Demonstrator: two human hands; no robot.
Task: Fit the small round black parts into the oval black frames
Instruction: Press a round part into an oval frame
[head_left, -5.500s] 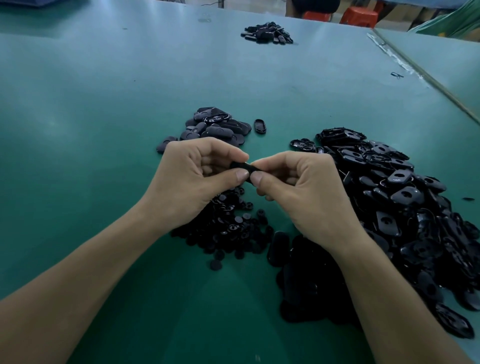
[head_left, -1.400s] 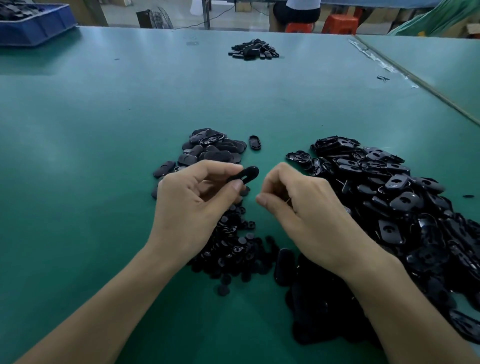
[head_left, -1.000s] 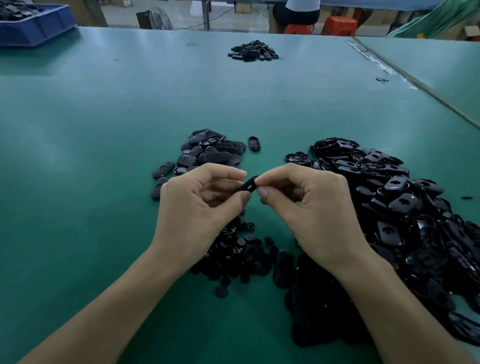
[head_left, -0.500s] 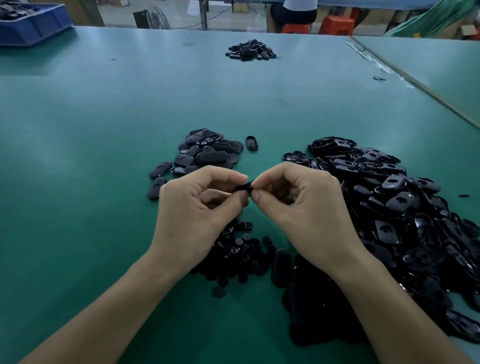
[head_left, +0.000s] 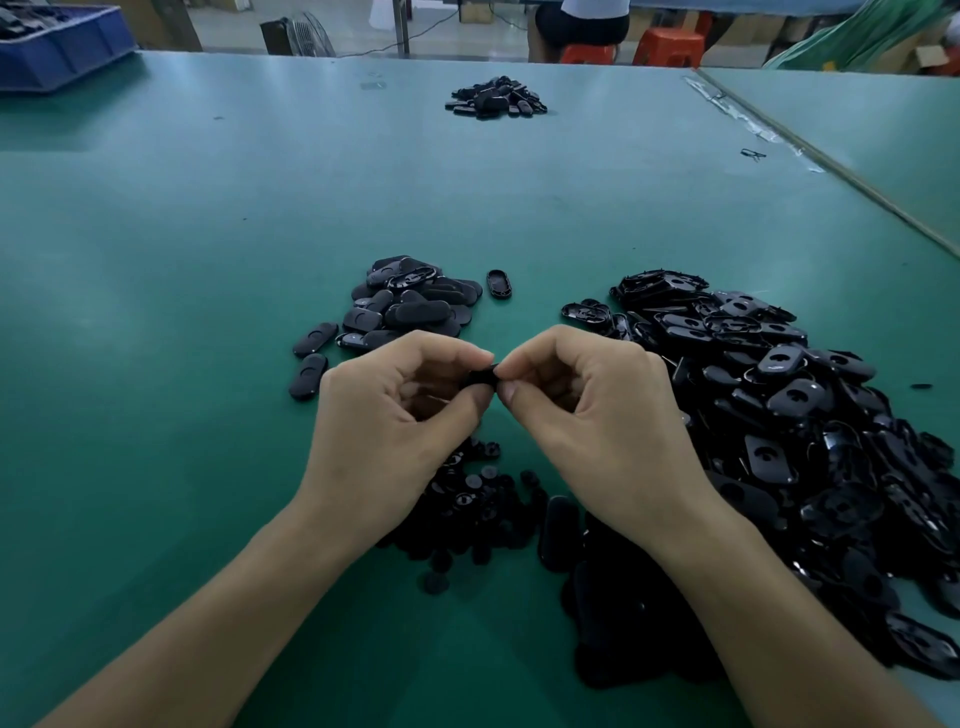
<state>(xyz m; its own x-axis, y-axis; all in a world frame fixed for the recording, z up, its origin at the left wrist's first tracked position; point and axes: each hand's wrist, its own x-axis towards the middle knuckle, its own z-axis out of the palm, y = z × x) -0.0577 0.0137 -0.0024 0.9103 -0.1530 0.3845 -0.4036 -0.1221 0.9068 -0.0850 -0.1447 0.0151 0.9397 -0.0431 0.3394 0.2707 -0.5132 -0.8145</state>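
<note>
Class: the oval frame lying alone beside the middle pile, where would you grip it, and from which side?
Probably pinch the oval frame across its two long edges, coming from above. It lies flat on the table, long axis pointing away, apart from the pile.

Dim overall; soft sheen lay on the tabletop at left, black parts lost detail, and the edges bowed.

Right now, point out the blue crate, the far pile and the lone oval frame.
blue crate (head_left: 67, 58): head view, front wall.
far pile (head_left: 493, 100): head view, middle of the heap.
lone oval frame (head_left: 498, 283): head view, its centre.
</note>
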